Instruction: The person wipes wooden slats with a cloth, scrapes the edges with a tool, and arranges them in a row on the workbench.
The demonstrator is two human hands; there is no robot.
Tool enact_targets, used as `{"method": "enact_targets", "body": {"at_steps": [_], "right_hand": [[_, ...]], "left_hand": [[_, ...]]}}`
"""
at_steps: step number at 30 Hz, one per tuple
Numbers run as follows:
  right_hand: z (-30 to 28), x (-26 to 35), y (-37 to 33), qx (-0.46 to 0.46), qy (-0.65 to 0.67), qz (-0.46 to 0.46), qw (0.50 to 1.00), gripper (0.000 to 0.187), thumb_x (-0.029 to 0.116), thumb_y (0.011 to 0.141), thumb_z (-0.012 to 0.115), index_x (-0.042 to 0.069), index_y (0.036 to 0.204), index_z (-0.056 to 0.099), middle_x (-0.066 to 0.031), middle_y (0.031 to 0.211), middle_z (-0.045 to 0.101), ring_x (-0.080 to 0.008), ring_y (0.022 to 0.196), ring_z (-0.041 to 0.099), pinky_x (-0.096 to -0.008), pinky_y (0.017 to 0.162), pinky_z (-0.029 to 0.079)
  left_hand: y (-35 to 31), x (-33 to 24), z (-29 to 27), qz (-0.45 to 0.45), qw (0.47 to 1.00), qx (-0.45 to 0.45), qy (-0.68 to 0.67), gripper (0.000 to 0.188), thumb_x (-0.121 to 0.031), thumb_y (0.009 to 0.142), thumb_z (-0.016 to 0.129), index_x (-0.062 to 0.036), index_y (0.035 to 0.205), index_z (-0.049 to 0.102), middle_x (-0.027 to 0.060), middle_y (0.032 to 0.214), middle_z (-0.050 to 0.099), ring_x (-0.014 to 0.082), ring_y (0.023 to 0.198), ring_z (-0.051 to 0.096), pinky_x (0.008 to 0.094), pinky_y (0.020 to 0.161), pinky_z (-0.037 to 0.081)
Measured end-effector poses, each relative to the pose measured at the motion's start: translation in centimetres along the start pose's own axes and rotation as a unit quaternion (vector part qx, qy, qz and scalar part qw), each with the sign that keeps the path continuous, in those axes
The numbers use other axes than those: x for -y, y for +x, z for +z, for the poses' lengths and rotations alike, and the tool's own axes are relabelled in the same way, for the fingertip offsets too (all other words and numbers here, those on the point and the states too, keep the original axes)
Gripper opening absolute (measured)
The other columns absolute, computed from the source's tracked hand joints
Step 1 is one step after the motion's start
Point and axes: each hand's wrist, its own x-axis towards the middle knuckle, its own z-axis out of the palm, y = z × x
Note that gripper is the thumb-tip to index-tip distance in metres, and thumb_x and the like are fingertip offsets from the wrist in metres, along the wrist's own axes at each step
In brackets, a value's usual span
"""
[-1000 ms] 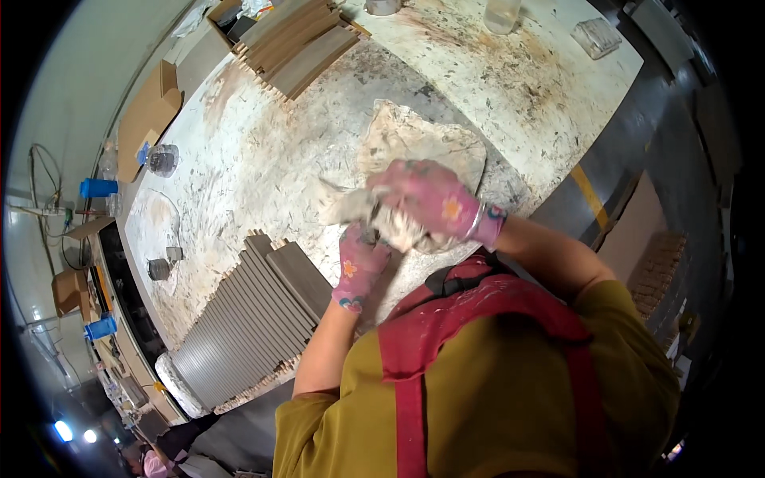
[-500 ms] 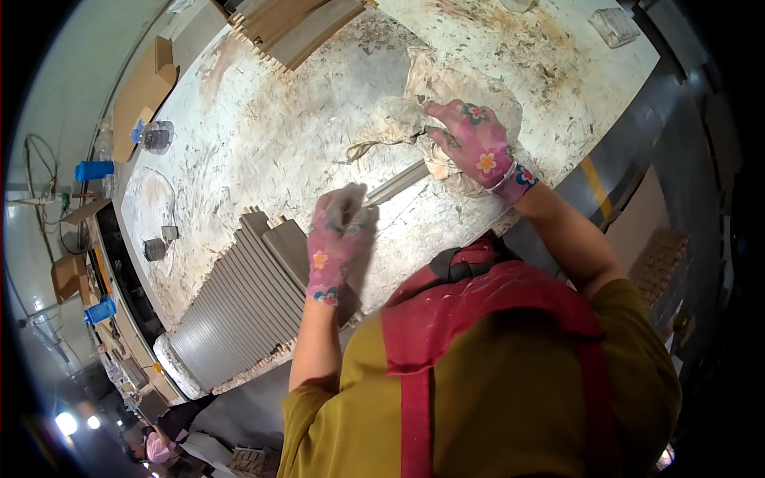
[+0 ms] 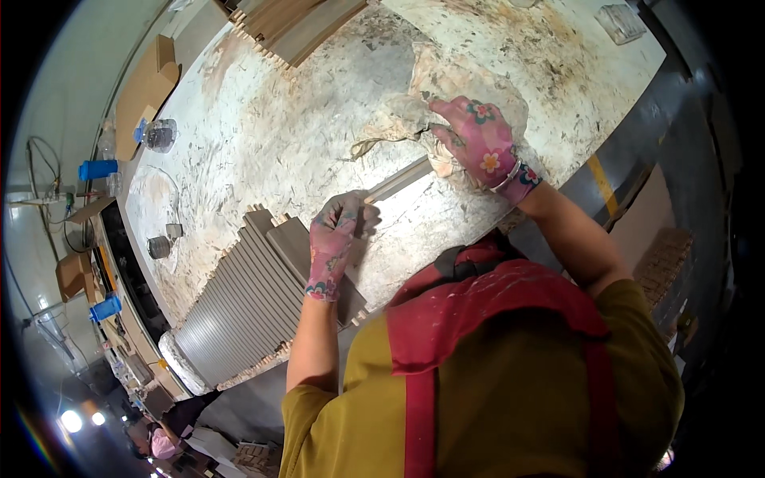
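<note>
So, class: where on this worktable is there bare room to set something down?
Bare tabletop lies between the stacked wooden slats and the grey slats. It is crowded around the rag under the right hand.

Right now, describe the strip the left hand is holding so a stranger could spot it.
On the stained white worktable, find the row of grey slats at its near-left edge. Just beyond it, the left hand grips one pale strip lying alone and slanted, its far end under the right hand by the crumpled rag.

Left hand (image 3: pixel 335 243) in a pink floral glove, fingers curled closed, forearm bare, right hand (image 3: pixel 478 143) gloved alike, fingers spread, pressing down
</note>
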Motion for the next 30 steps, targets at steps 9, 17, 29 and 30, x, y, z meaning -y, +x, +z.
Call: {"method": "enact_targets", "body": {"at_steps": [9, 17, 29, 30], "right_hand": [[0.4, 0.0, -0.2, -0.006, -0.027, -0.01, 1.0, 0.037, 0.03, 0.088, 0.058, 0.016, 0.123, 0.055, -0.0072, 0.108, 0.062, -0.0224, 0.094, 0.061, -0.038, 0.084, 0.043], [0.8, -0.5, -0.2, -0.014, 0.005, -0.013, 1.0, 0.038, 0.029, 0.087, 0.059, 0.015, 0.122, 0.055, -0.0064, 0.106, 0.061, -0.0227, 0.092, 0.062, -0.0386, 0.084, 0.043], [2.0, 5.4, -1.4, 0.13, 0.037, -0.165, 0.977, 0.037, 0.038, 0.093, 0.044, 0.024, 0.126, 0.054, -0.0038, 0.105, 0.056, -0.0175, 0.092, 0.059, -0.0388, 0.09, 0.041], [2.9, 4.3, -1.7, 0.121, 0.01, -0.156, 0.98, 0.035, 0.034, 0.092, 0.046, 0.023, 0.124, 0.055, -0.0032, 0.105, 0.057, -0.0184, 0.093, 0.059, -0.0391, 0.089, 0.042]], "left_hand": [[0.4, -0.4, 1.9, 0.041, 0.996, -0.009, 0.074, 0.012, -0.013, 0.091, 0.063, -0.0017, 0.09, 0.059, 0.0046, 0.079, 0.065, 0.0111, 0.067, 0.06, 0.0235, 0.057, 0.048], [0.8, -0.4, 0.4, 0.048, 0.997, 0.046, -0.026, 0.022, -0.017, 0.095, 0.057, 0.0005, 0.109, 0.058, 0.0061, 0.081, 0.066, 0.0162, 0.069, 0.063, 0.0284, 0.065, 0.052], [3.8, 3.8, 1.4, 0.224, 0.912, -0.016, 0.344, 0.027, -0.008, 0.081, 0.063, -0.007, 0.107, 0.064, 0.0099, 0.097, 0.067, 0.0204, 0.088, 0.065, 0.0299, 0.078, 0.05], [3.7, 3.8, 1.2, 0.229, 0.912, -0.004, 0.341, 0.027, -0.008, 0.081, 0.063, -0.007, 0.107, 0.064, 0.0099, 0.097, 0.067, 0.0204, 0.088, 0.065, 0.0299, 0.078, 0.05]]}}
